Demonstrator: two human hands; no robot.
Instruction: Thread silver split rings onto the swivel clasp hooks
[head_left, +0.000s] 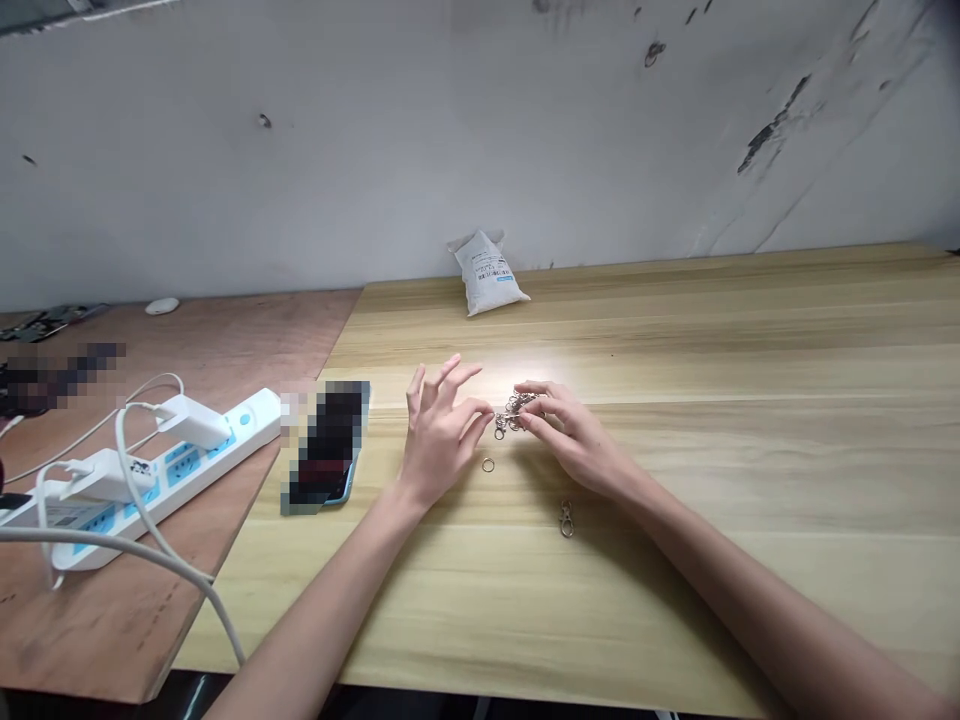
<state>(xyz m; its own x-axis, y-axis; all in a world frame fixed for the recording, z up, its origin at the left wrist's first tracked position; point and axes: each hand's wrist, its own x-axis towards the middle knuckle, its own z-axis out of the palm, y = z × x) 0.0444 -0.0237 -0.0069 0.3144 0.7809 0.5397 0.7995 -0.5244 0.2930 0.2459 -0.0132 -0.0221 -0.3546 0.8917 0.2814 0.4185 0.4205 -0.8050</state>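
- Left hand [439,442]: fingers loosely spread and curved, gripping nothing, tips just beside the clump of metal clasps [514,412].
- Right hand [570,442]: fingers curled over the far side of that clump, apparently pinching it, though the small links make the exact hold hard to read.
- Clump: tangled, silver-coloured, low over the wooden tabletop [697,330], between both hands, near the middle of the view.
- Split ring [488,465]: alone on the tabletop, just below the clump, near the left hand's fingers, touching neither hand.
- Single clasp [567,520]: lying apart on the tabletop, below the right hand.
- White bag [487,273]: printed, propped against the wall [465,130] at the tabletop's far edge, well apart from both hands.
- Phone [326,443]: lying flat to the left of the left hand, mostly pixelated, in a blue case.
- Power strip [225,430]: white and blue, on a plywood board [150,620] left of the tabletop, with two white chargers [193,421] plugged in.
- White cable [150,550]: running from the strip across the board and over the table corner.
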